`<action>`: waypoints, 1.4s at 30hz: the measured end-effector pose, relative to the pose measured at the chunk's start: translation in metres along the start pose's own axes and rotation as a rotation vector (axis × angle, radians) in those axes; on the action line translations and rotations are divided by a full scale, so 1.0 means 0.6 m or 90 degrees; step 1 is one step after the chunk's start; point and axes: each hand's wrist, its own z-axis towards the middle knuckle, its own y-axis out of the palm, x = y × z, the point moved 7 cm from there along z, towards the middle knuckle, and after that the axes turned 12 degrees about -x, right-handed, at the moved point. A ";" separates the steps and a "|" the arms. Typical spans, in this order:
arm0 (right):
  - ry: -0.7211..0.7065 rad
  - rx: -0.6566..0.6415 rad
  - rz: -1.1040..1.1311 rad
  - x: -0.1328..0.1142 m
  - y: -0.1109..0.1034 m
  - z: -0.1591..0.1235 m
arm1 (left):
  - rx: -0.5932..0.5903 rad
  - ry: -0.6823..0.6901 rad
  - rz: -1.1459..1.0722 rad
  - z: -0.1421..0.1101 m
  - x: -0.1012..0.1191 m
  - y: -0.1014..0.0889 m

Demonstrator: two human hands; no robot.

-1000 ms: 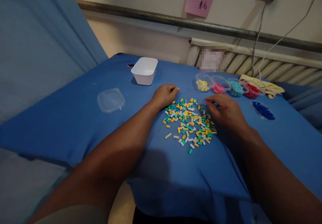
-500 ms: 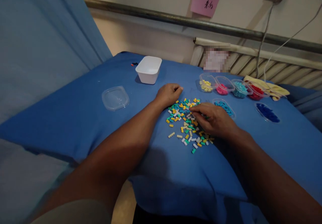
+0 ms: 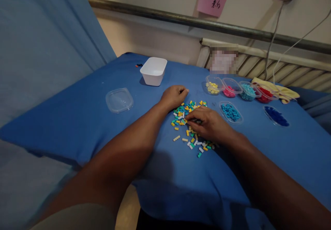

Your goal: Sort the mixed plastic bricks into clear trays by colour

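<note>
A loose pile of small toy bricks [image 3: 178,122] in yellow, green, white, cream and blue lies on the blue cloth. My left hand [image 3: 172,96] rests at the pile's far left edge, its fingers curled in; whatever they may hold is hidden. Over the middle of the pile, my right hand [image 3: 208,121] reaches in from the right with thumb and fingertips brought together among the bricks. I cannot make out which brick, if any, is between them. Just right of that hand is a clear tray of blue bricks [image 3: 231,113].
A white tub [image 3: 153,72] and a clear lid [image 3: 119,100] stand on the left. Along the back right are clear tubs of yellow [image 3: 212,88], pink [image 3: 229,91], light blue [image 3: 247,91] and red bricks [image 3: 264,94], a yellow cloth [image 3: 284,91], and a dark blue tray [image 3: 276,116].
My right hand has moved left and slightly down across the pile, uncovering the tray of blue bricks. My left hand stays where it was.
</note>
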 end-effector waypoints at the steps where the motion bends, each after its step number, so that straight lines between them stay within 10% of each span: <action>1: 0.001 0.013 0.039 0.004 -0.005 -0.004 | 0.001 0.001 -0.002 0.000 0.000 0.000; 9: 0.048 0.049 0.107 0.030 -0.016 -0.023 | 0.004 0.007 0.007 0.000 0.002 0.000; 21: -0.022 -0.158 -0.147 -0.022 0.007 -0.013 | -0.002 0.006 -0.001 -0.001 0.000 0.002; 29: 0.161 0.049 -0.121 0.055 -0.033 -0.028 | 0.000 0.004 0.005 -0.001 0.001 0.001; 42: 0.191 -0.149 -0.147 0.046 -0.009 0.004 | -0.001 0.011 -0.005 -0.001 0.001 0.001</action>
